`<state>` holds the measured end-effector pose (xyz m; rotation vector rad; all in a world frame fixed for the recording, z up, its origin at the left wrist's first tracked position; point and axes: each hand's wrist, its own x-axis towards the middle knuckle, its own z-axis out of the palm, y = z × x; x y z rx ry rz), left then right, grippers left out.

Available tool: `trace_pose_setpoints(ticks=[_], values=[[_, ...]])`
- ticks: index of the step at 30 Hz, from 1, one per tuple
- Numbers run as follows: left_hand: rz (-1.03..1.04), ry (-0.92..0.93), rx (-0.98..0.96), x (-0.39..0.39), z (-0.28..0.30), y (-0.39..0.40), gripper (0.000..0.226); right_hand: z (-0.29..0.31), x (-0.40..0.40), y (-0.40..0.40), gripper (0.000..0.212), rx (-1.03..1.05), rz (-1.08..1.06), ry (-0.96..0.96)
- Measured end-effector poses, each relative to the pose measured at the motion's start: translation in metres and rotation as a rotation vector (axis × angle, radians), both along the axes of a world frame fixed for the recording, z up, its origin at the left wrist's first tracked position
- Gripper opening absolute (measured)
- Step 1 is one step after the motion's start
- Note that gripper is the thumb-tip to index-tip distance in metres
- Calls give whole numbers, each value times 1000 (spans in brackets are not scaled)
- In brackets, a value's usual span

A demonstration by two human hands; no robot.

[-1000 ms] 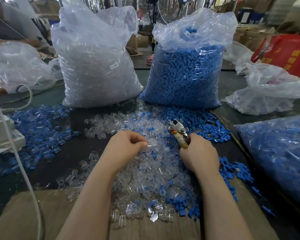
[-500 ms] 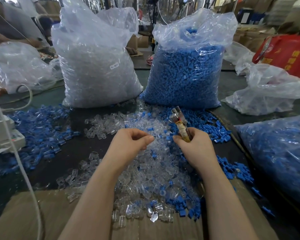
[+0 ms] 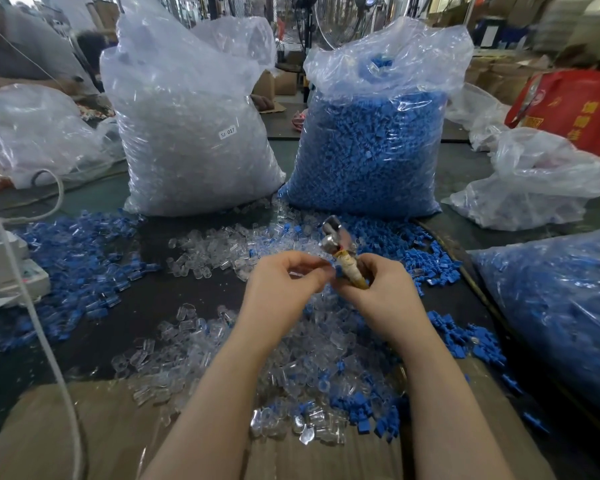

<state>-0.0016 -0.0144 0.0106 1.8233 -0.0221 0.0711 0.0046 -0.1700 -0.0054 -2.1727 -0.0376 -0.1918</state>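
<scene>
My right hand (image 3: 381, 292) grips a small pair of pliers (image 3: 340, 251) by its tape-wrapped handle, metal jaws pointing up and away from me. My left hand (image 3: 284, 289) is raised beside it, fingertips pinching a small clear plastic piece (image 3: 321, 270) close to the tool's handle. The piece is blurred and mostly hidden by the fingers. Both hands hover above a loose pile of clear plastic caps (image 3: 312, 344) mixed with small blue plastic pieces (image 3: 378, 410) on the dark table.
A tall bag of clear caps (image 3: 187, 133) and a tall bag of blue pieces (image 3: 371, 143) stand behind the pile. Another blue-filled bag (image 3: 561, 306) lies at right. Assembled blue-and-clear parts (image 3: 73, 258) lie at left. A white cable (image 3: 32, 306) crosses the cardboard (image 3: 84, 438) near me.
Both hands rose from the pile and came together. The pliers tilted upright, and my left hand brought a clear piece up to them.
</scene>
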Motion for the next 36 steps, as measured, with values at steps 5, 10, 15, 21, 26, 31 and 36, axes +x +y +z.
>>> trace_pose_setpoints(ticks=[5,10,15,21,26,31,36], values=[[62,-20,91,-1,-1,-5,17,0,-1,5,30,-199,6,-28],[92,71,-34,0,-1,-2,7,-1,-2,7,22,16,46,-86],[55,141,-281,0,0,-1,22,-1,-3,7,16,226,29,-140],[108,215,-471,-1,4,4,41,-2,-1,5,17,318,15,-168],[151,194,-493,-1,4,4,32,-3,-1,7,17,305,31,-172],[149,137,-484,1,3,3,29,-3,-1,9,21,329,47,-192],[128,96,-400,2,0,1,8,-4,-1,10,19,344,45,-193]])
